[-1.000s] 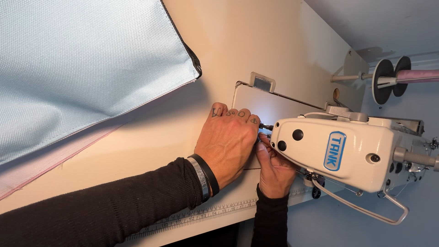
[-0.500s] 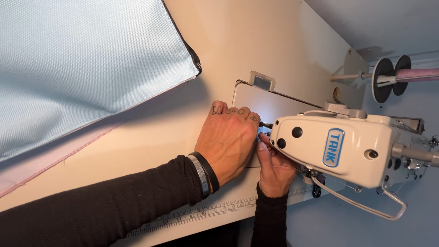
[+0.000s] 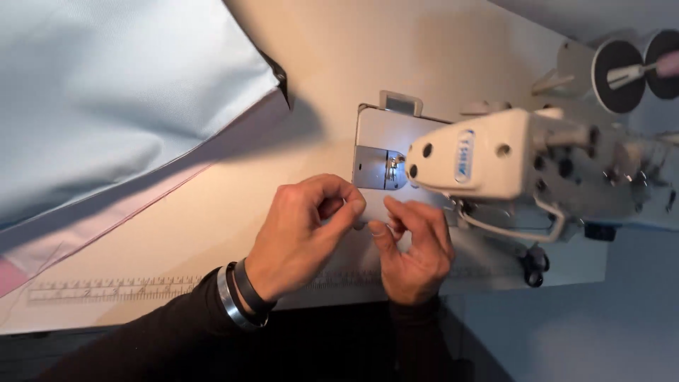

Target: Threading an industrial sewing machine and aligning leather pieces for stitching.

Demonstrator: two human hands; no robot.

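My left hand (image 3: 304, 237) and my right hand (image 3: 416, 249) are close together over the table's front edge, just in front of the sewing machine's metal needle plate (image 3: 375, 166). On each hand the thumb and forefinger are pinched together, and the fingertips of the two hands almost meet. I see nothing between them; anything as thin as a thread is too fine to make out. A dark band and a metal bracelet sit on my left wrist. The white sewing machine head (image 3: 484, 163) hangs over the plate to the right of my hands.
A large light blue fabric (image 3: 106, 92) with a pink underlayer covers the table's left part. A ruler strip (image 3: 106, 288) runs along the beige table's front edge. Black spool discs (image 3: 619, 74) stand behind the machine at the far right.
Both hands have drawn back from under the machine head toward the table's front edge, and the fingers now pinch. The needle plate, covered before, is now in view.
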